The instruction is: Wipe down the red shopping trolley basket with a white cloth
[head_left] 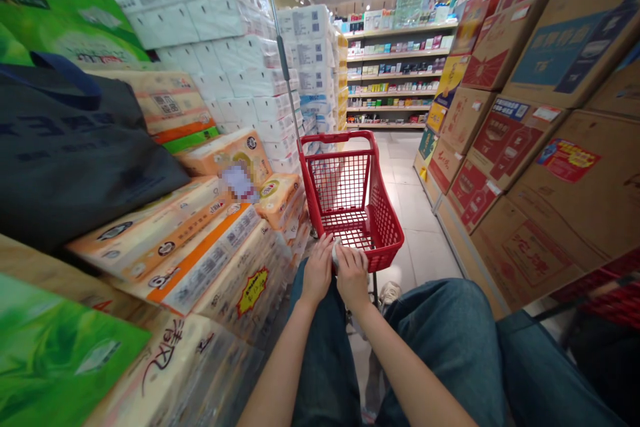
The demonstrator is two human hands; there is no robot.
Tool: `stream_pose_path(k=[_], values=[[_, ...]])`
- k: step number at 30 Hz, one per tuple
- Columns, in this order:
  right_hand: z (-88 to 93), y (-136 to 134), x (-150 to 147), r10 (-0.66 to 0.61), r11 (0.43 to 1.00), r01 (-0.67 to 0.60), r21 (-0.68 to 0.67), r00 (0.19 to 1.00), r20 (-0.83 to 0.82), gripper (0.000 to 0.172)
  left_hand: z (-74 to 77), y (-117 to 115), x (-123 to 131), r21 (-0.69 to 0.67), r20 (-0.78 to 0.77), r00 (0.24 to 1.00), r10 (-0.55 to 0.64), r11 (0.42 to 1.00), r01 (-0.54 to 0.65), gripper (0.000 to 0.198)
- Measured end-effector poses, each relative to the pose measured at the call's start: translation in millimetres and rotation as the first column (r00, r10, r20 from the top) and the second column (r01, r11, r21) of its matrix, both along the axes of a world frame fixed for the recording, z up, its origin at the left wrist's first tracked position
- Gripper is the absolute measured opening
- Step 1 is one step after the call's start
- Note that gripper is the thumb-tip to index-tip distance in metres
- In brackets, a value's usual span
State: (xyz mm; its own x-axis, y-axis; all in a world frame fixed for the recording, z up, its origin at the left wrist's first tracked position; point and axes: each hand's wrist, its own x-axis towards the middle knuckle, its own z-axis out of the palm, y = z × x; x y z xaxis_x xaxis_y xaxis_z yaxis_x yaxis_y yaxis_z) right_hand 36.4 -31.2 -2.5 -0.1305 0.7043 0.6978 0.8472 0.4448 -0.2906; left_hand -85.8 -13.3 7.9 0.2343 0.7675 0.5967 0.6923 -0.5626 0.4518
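Both hands meet at the near rim of a red shopping basket (pixel 390 220), in the middle of the view. My left hand (pixel 318 267) has its fingers curled beside a small white thing (pixel 336 251), which looks like cloth or tissue. My right hand (pixel 352 275) is bent over the same white thing, its fingers closed on it. How much of it the left fingers hold is hidden. The basket has a mesh wall and shows no goods inside. A thin metal pole (pixel 281 47) rises at its left side.
Tissue packs (pixel 200 240) are stacked on the left, with a dark bag (pixel 85 154) on them. Cardboard cartons (pixel 530 147) line the right. Beyond the basket a tiled aisle (pixel 415 200) leads to shelves (pixel 395 54). Jeans-clad knees (pixel 440 327) are below.
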Motion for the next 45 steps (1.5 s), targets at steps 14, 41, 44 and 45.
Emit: stream_pose_path(k=[14, 41, 44, 45], values=[[5.9, 20, 151, -0.071, 0.997, 0.070, 0.039, 0.997, 0.037, 0.038, -1.4, 2, 5, 0.019, 0.032, 0.999, 0.006, 1.000, -0.006, 0.035], [-3.4, 12, 103, -0.069, 0.995, 0.068, 0.067, 0.998, 0.010, 0.047, -2.6, 2, 7, 0.017, 0.063, 0.998, 0.016, 1.000, -0.017, 0.036], [-6.4, 4, 41, -0.022, 0.999, 0.021, 0.045, 1.000, 0.008, 0.051, -3.0, 1, 6, 0.008, 0.057, 0.998, 0.016, 1.000, -0.017, 0.038], [-5.9, 3, 24, -0.020, 0.999, 0.020, 0.034, 1.000, 0.003, 0.051, -3.0, 1, 5, 0.006, 0.050, 0.999, 0.018, 1.000, -0.018, 0.039]])
